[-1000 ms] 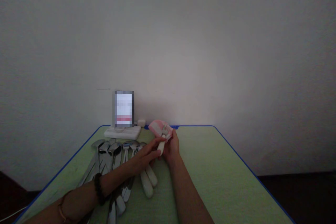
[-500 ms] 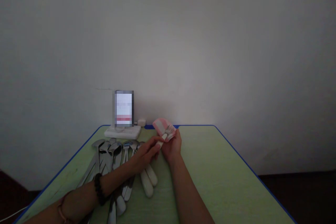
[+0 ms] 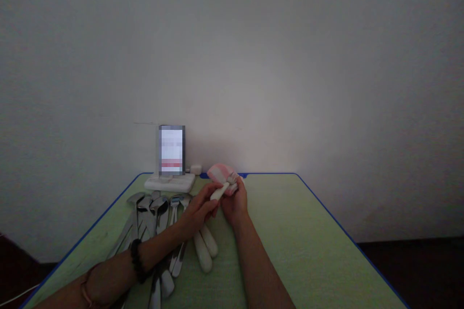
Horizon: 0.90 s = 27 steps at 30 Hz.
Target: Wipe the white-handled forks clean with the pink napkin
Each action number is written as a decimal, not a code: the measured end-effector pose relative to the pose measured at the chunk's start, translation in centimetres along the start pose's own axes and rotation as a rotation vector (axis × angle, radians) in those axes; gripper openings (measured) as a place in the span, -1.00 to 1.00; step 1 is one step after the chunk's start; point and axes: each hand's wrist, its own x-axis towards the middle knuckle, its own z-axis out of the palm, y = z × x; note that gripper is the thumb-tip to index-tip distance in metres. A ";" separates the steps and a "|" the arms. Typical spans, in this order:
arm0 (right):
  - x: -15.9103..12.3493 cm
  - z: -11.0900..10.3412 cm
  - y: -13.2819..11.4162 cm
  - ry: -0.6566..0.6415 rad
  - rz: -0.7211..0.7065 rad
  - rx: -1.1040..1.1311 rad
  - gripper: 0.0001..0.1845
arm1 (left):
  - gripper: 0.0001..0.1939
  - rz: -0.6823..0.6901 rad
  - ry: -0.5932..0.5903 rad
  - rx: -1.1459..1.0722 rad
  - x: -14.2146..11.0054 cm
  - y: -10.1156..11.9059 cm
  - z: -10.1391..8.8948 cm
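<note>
My left hand [image 3: 199, 210] is closed round the white handle of a utensil [image 3: 219, 192], which slants up to the right. The small metal head looks fork-like, but it is too blurred to be sure. Cupped beneath and beside that head, my right hand [image 3: 235, 203] grips a pink-and-white striped cloth [image 3: 220, 172]. The cloth lies behind and around the head, and part of it flops out to the left. My right fingers are partly hidden by the cloth and the utensil.
Several metal spoons and other cutlery [image 3: 159, 205] lie on the left of the green table [image 3: 308, 236], partly under my left forearm. Two white handles [image 3: 203, 253] stick out below my left hand. A lit phone [image 3: 171, 149] stands on a white base [image 3: 169, 183] near the wall.
The utensil's handle has turned and shows more of its length in my left hand. My right hand and the cloth have shifted slightly left. The cutlery on the table has stayed put.
</note>
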 end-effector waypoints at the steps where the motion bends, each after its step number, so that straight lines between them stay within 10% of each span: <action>1: 0.0 0.0 -0.1 -0.001 0.006 0.007 -0.69 | -0.64 0.013 0.014 0.007 0.0 0.1 0.1; 27: -0.6 0.2 -0.5 0.059 0.032 0.060 -0.73 | -0.70 0.002 0.287 0.127 0.5 0.2 0.0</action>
